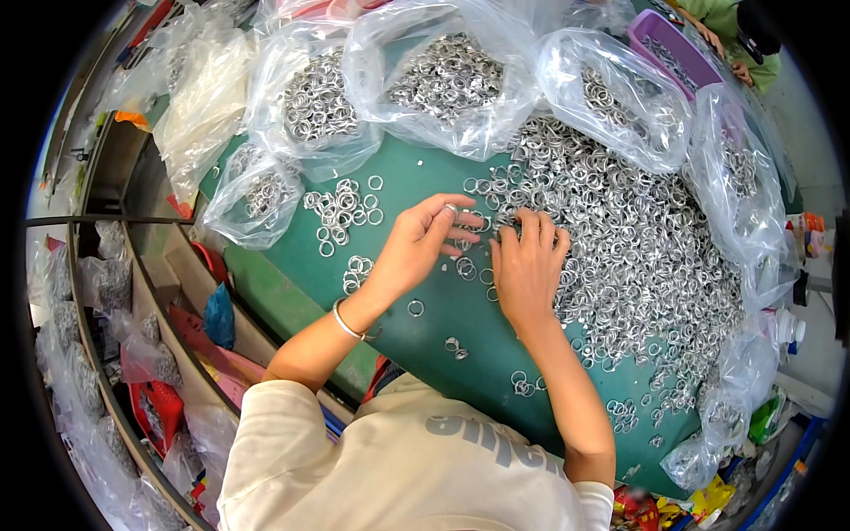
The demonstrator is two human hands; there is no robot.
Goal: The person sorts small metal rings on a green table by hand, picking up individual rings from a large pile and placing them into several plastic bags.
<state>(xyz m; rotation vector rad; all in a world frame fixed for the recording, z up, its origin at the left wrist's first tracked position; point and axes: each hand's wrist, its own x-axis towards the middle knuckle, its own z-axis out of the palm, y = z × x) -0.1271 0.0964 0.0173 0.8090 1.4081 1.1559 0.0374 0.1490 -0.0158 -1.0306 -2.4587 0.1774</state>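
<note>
A large heap of small silver metal rings [637, 239] spreads over the green tabletop [416, 354]. My left hand [423, 237], with a bangle [345, 320] at the wrist, pinches a metal ring [451, 209] between thumb and index finger; its other fingers stretch toward the rings. My right hand [529, 270] lies palm down at the heap's left edge, fingers apart and fingertips among the rings. Whether anything sits under those fingertips is hidden. Left of my left hand lies a smaller loose group of rings [341, 211].
Clear plastic bags of rings [447, 80] line the table's far side, with more at the left [266, 195] and right [739, 173]. A purple bin [673, 53] stands far right, near another person's hands [742, 75]. Shelves with bagged parts [115, 283] run along the left.
</note>
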